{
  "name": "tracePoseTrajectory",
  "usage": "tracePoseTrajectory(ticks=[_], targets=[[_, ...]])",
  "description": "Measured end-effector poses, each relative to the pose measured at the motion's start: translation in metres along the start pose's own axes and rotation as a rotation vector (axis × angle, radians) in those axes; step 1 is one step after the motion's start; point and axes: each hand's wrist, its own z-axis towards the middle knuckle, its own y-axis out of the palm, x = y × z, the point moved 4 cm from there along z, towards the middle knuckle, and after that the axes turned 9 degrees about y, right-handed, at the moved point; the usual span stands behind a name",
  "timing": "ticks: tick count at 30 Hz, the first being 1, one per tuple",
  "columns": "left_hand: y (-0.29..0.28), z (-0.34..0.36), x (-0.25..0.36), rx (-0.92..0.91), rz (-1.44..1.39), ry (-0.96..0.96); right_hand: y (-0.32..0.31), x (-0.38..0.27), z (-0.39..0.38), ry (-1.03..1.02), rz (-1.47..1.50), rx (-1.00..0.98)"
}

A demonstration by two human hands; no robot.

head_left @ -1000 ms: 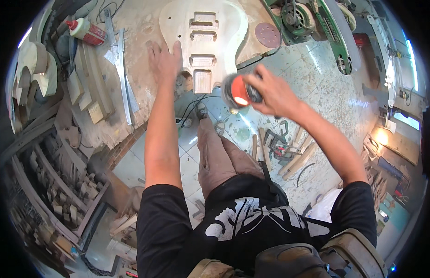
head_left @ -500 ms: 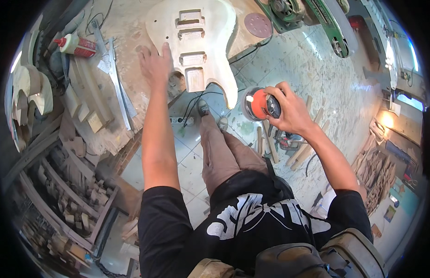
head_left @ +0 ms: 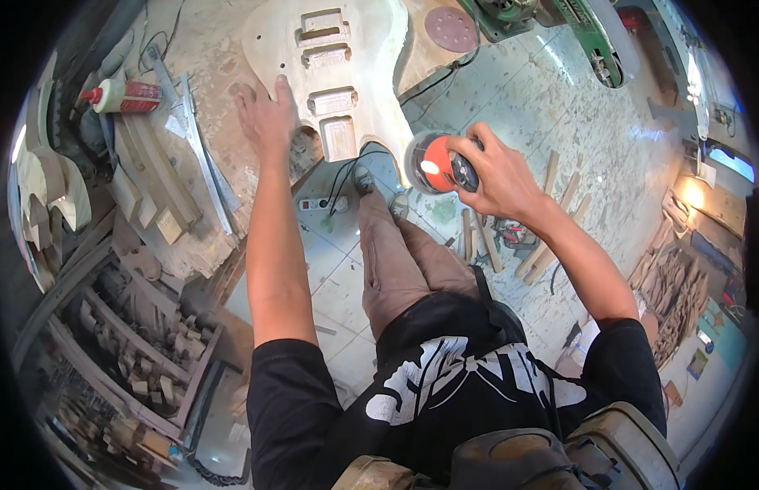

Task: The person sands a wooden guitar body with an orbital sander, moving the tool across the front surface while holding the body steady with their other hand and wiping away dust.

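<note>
A pale wooden electric guitar body (head_left: pixel 371 77) with several routed cavities lies on the workbench (head_left: pixel 220 69), its horn jutting past the bench edge. My left hand (head_left: pixel 267 117) rests at its left side, thumb up against the wood and fingers spread out. In my right hand (head_left: pixel 500 175) is an orange and black orbital sander (head_left: pixel 435 163), gripped around its top. The sander is tipped on its side, its round pad against or very close to the horn's edge; contact is hard to make out.
A maroon sanding disc (head_left: pixel 450 30) lies beyond the body. On the left are a glue bottle (head_left: pixel 130 96), metal rulers (head_left: pixel 201 155) and wood strips (head_left: pixel 155 167). A power strip (head_left: pixel 321 203) and cables sit on the floor. Green machinery (head_left: pixel 590 41) stands at far right.
My right hand has brought the sander left and slightly up, closing the gap to the guitar body's horn. The left hand keeps its place beside the body; the whole view has shifted slightly.
</note>
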Motion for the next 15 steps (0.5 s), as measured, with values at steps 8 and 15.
tracePoseTrajectory(ticks=[8,15], targets=[[-0.003,0.000,0.000,0.012,-0.002,0.007,-0.006,-0.008,0.041,-0.052,-0.026,0.025],[-0.005,-0.001,0.003,-0.009,-0.008,0.005,-0.014,-0.002,0.042,0.033,-0.076,0.010]])
